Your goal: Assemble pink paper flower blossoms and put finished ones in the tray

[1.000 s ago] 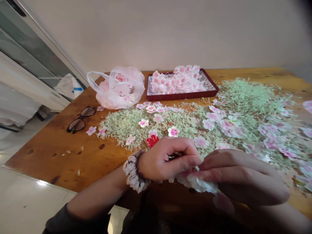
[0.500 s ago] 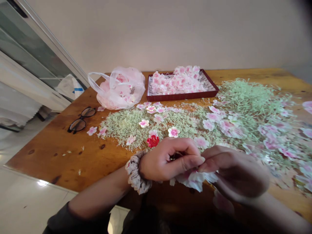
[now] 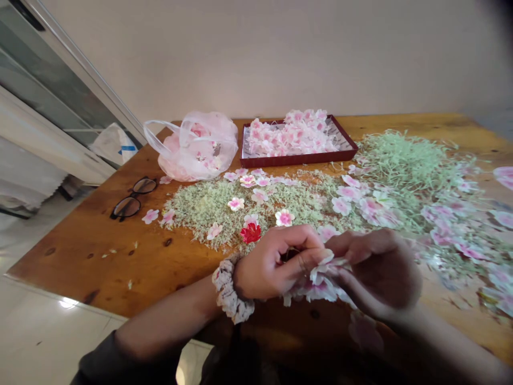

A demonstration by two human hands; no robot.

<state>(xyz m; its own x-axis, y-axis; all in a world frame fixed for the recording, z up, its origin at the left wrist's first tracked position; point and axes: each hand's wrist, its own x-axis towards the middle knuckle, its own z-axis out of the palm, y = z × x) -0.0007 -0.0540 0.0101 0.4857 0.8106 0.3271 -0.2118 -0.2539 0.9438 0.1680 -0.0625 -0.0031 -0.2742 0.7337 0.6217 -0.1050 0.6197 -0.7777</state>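
My left hand (image 3: 276, 264), with a patterned scrunchie (image 3: 228, 291) on the wrist, is closed in a pinch on a bunch of pink-and-white fabric flower petals (image 3: 318, 286) near the table's front edge. My right hand (image 3: 377, 272) meets it from the right, fingers curled and closed on the same bunch of petals. A red fabric flower (image 3: 250, 232) lies just beyond my left hand, on a spread of pale green strands (image 3: 208, 206).
On the wooden table (image 3: 120, 256) stand a dark red tray (image 3: 300, 158) of pink flowers and a plastic bag (image 3: 196, 144) of petals at the back. Black glasses (image 3: 132, 198) lie at the left. Loose pink flowers (image 3: 368, 206) and a green strand heap (image 3: 404, 160) cover the right side.
My right hand has drawn back and curled, rising a little. The petal bunch has shifted left and up between both hands. My left hand has barely moved.
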